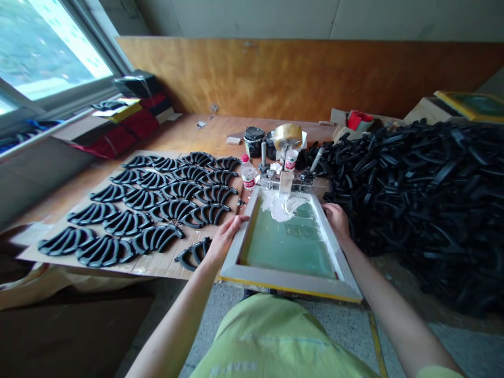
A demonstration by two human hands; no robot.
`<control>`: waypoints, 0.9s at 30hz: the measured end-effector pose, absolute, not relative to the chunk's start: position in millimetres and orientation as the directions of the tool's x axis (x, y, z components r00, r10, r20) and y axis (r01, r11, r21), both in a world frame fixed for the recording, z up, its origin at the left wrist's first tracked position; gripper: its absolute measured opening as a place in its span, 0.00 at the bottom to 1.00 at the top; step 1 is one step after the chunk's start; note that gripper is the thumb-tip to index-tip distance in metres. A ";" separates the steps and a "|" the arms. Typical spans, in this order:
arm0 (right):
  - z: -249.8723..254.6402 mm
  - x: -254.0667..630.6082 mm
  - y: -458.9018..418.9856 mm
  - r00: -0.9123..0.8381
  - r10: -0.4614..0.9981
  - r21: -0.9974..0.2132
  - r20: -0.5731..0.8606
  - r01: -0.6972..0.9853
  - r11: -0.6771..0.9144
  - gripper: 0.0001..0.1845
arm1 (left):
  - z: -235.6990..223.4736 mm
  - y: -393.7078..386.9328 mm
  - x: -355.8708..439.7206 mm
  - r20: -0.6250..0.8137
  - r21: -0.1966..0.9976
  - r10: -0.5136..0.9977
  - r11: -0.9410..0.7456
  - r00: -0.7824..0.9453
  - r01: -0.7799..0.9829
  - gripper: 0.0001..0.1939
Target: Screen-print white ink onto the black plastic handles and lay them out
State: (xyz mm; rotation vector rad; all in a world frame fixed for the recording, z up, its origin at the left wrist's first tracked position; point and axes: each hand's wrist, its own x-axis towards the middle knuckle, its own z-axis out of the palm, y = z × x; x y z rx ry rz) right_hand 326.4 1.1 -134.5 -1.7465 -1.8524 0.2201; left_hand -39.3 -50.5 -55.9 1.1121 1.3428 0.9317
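Note:
A screen printing frame (291, 278) with green mesh lies in front of me, its near edge toward my body. My left hand (226, 236) is closed around the left side of this frame, fingers along its outer edge. On the opposite side, my right hand (337, 218) grips the right edge, with some fingers hidden behind the rim. White ink (283, 206) is smeared across the far end of the mesh. A small squeegee (286, 182) stands at the frame's far edge, by the metal hinge clamps (271, 181). What lies beneath the mesh is hidden.
Curved black plastic parts (126, 220) stand in rows on cardboard at left. A big heap of black parts (413, 184) fills the right side. Beyond the frame are a red-capped bottle (248, 173), an ink tub (254, 140) and a tape roll (287, 136).

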 end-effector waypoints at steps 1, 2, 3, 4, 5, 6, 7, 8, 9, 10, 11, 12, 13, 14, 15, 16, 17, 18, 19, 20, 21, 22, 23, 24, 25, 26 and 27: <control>-127.9 326.1 9.4 0.061 0.939 -0.502 0.337 0.856 0.124 0.21 | -69.9 -57.0 -40.4 -0.305 0.948 0.951 0.298 0.050 0.110 0.31; -120.7 320.4 19.0 0.062 0.919 -0.500 0.390 0.852 0.154 0.21 | -84.2 -61.9 -40.2 -0.341 0.937 0.939 0.335 0.046 0.102 0.33; -113.5 310.0 29.6 0.029 0.896 -0.482 0.444 0.850 0.212 0.22 | -98.3 -65.2 -38.9 -0.365 0.929 0.930 0.361 0.041 0.088 0.37; -106.7 295.9 40.5 -0.034 0.874 -0.449 0.485 0.848 0.282 0.24 | -111.3 -67.2 -37.0 -0.379 0.924 0.925 0.376 0.032 0.078 0.39; -100.9 279.9 51.0 -0.115 0.859 -0.403 0.500 0.847 0.348 0.27 | -122.9 -68.0 -35.0 -0.385 0.921 0.923 0.383 0.020 0.075 0.41; -96.6 263.5 60.3 -0.200 0.855 -0.353 0.479 0.848 0.395 0.27 | -132.6 -68.0 -33.3 -0.386 0.920 0.922 0.384 0.010 0.079 0.41; -94.1 248.3 67.6 -0.270 0.863 -0.309 0.427 0.854 0.420 0.23 | -140.2 -67.5 -32.1 -0.383 0.920 0.924 0.381 -0.001 0.090 0.40; -93.5 235.6 72.1 -0.322 0.878 -0.272 0.355 0.863 0.427 0.18 | -145.8 -66.9 -31.6 -0.379 0.920 0.925 0.378 -0.010 0.101 0.39; -94.7 225.9 73.1 -0.353 0.893 -0.241 0.280 0.874 0.421 0.13 | -149.8 -66.2 -31.7 -0.378 0.919 0.926 0.377 -0.017 0.112 0.38; -97.1 219.7 70.5 -0.370 0.903 -0.217 0.218 0.884 0.415 0.09 | -152.4 -65.7 -32.4 -0.379 0.917 0.925 0.379 -0.024 0.122 0.37; -100.2 216.8 64.4 -0.386 0.905 -0.198 0.180 0.887 0.418 0.06 | -154.1 -65.4 -33.4 -0.382 0.915 0.924 0.382 -0.031 0.130 0.36; -103.3 216.9 55.4 -0.414 0.895 -0.186 0.166 0.878 0.441 0.04 | -155.2 -65.4 -34.6 -0.383 0.913 0.923 0.385 -0.037 0.136 0.35; -105.6 219.3 44.6 -0.457 0.873 -0.182 0.170 0.856 0.484 0.05 | -156.2 -65.5 -35.6 -0.384 0.912 0.922 0.386 -0.042 0.141 0.34; -106.8 223.5 33.1 -0.515 0.838 -0.185 0.182 0.819 0.543 0.06 | -157.1 -65.8 -36.4 -0.385 0.910 0.922 0.387 -0.043 0.146 0.34; -106.5 228.5 22.5 -0.578 0.793 -0.192 0.193 0.770 0.608 0.08 | -157.9 -66.1 -36.8 -0.384 0.910 0.922 0.386 -0.042 0.153 0.34; -104.7 233.5 13.9 -0.640 0.743 -0.205 0.195 0.715 0.669 0.09 | -158.6 -66.4 -36.9 -0.382 0.909 0.923 0.383 -0.041 0.161 0.33; -101.9 238.0 8.2 -0.690 0.699 -0.223 0.189 0.663 0.715 0.11 | -159.0 -66.7 -36.8 -0.379 0.909 0.924 0.381 -0.043 0.168 0.33; -98.5 241.2 5.7 -0.726 0.666 -0.247 0.174 0.622 0.743 0.12 | -159.2 -67.0 -36.4 -0.376 0.909 0.926 0.378 -0.047 0.175 0.33; -95.4 243.0 6.0 -0.741 0.652 -0.274 0.157 0.602 0.750 0.11 | -158.9 -67.2 -35.9 -0.372 0.910 0.927 0.375 -0.050 0.178 0.32; -93.3 243.2 8.2 -0.734 0.663 -0.298 0.148 0.606 0.738 0.10 | -158.1 -67.4 -35.4 -0.370 0.911 0.928 0.373 -0.051 0.179 0.32; -92.7 242.1 11.0 -0.704 0.693 -0.315 0.155 0.630 0.710 0.10 | -156.8 -67.6 -34.9 -0.371 0.911 0.927 0.374 -0.049 0.176 0.32; -94.0 240.1 13.1 -0.662 0.728 -0.324 0.178 0.659 0.679 0.10 | -155.2 -67.8 -34.5 -0.376 0.910 0.926 0.378 -0.046 0.170 0.32; -97.0 238.0 13.6 -0.622 0.753 -0.326 0.214 0.681 0.656 0.11 | -153.4 -68.2 -34.2 -0.381 0.909 0.923 0.383 -0.045 0.163 0.32; -101.2 236.3 11.9 -0.598 0.760 -0.320 0.255 0.689 0.650 0.13 | -151.5 -68.5 -33.9 -0.386 0.908 0.921 0.389 -0.047 0.156 0.32; -106.0 235.4 8.2 -0.597 0.747 -0.313 0.291 0.679 0.664 0.15 | -149.6 -69.0 -33.6 -0.389 0.908 0.920 0.392 -0.053 0.149 0.33; -110.4 235.7 3.4 -0.618 0.721 -0.308 0.314 0.652 0.693 0.17 | -147.9 -69.4 -33.3 -0.388 0.909 0.920 0.393 -0.062 0.143 0.33; -113.6 237.0 -1.5 -0.646 0.693 -0.309 0.321 0.620 0.721 0.18 | -146.2 -69.9 -32.9 -0.384 0.910 0.921 0.390 -0.071 0.137 0.33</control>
